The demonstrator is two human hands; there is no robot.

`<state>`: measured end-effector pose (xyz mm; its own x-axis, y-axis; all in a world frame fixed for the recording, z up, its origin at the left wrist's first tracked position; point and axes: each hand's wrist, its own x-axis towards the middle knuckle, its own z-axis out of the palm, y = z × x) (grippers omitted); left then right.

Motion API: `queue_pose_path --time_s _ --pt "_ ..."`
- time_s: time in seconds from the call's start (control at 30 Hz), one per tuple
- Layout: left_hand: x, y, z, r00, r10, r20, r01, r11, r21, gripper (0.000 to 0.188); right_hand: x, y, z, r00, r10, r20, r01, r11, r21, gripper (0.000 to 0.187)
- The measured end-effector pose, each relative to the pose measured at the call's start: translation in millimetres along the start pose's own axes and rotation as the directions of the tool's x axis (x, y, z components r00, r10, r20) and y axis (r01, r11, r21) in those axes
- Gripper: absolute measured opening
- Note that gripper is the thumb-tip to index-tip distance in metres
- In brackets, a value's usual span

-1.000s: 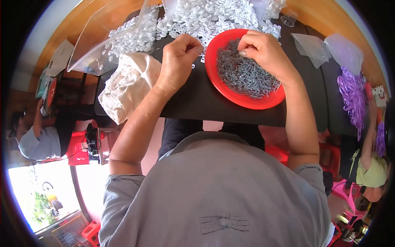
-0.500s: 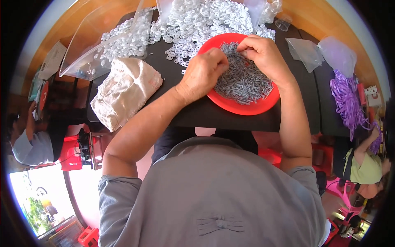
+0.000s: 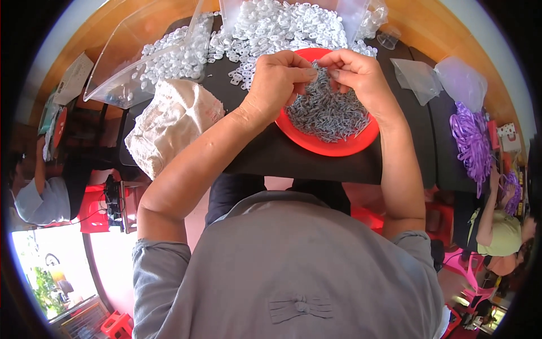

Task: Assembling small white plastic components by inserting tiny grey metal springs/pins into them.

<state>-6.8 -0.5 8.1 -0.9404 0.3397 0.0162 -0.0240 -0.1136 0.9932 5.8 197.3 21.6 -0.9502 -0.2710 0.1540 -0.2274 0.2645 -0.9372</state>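
Note:
A round red plate (image 3: 361, 144) holds a heap of small, thin grey pieces (image 3: 330, 116) that look like screws. Over its far part my left hand (image 3: 279, 79) is closed, thumb and index finger pressed together. Facing it, my right hand (image 3: 355, 73) is also closed in a pinch, its fingertips a little apart from the left ones. Whatever sits between the fingertips is too small to make out. Beyond the plate spreads a big pile of small white oval plastic pieces (image 3: 282, 25) with holes in them.
A crumpled off-white cloth (image 3: 169, 121) lies left of the plate, near a clear plastic bin (image 3: 121, 93) tipped toward more white pieces. Clear plastic bags (image 3: 418, 79) and purple ribbons (image 3: 470, 138) lie at the right. People sit at both sides, one near the ribbons (image 3: 502, 231).
My left hand has risen slightly and moved away from the heap, and its fingertips have come nearer the right hand's. The right hand stays pinched over the plate.

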Motion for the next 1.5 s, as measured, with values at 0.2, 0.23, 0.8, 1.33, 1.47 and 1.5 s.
queue_pose_path --time_s 0.2,0.23,0.8,1.33,1.47,1.5 --pt "5 -6 6 1.000 -0.017 0.009 0.018 0.996 -0.091 0.010 1 -1 2 0.998 -0.040 -0.054 0.043 0.998 0.055 0.022" --pt "4 -8 8 1.000 -0.019 0.011 0.020 0.995 -0.095 0.010 0 0 2 0.998 -0.036 -0.054 0.039 0.998 0.053 0.022" --pt "-1 -27 12 0.869 0.495 0.030 -0.484 0.835 0.261 0.006 -3 -9 14 0.999 -0.020 -0.028 0.022 0.997 0.071 0.021" --pt "-2 -33 9 0.847 0.531 0.017 -0.511 0.805 0.302 0.008 -4 -10 20 0.992 0.082 -0.093 -0.071 0.991 0.117 0.019" --pt "-3 -31 11 0.873 0.486 -0.034 -0.472 0.861 0.187 0.008 -7 -14 24 0.989 0.111 -0.100 -0.097 0.986 0.134 0.013" --pt "-4 -29 12 0.892 0.449 -0.063 -0.436 0.888 0.146 0.008 -7 -14 25 0.990 0.081 -0.115 -0.064 0.988 0.140 0.012"
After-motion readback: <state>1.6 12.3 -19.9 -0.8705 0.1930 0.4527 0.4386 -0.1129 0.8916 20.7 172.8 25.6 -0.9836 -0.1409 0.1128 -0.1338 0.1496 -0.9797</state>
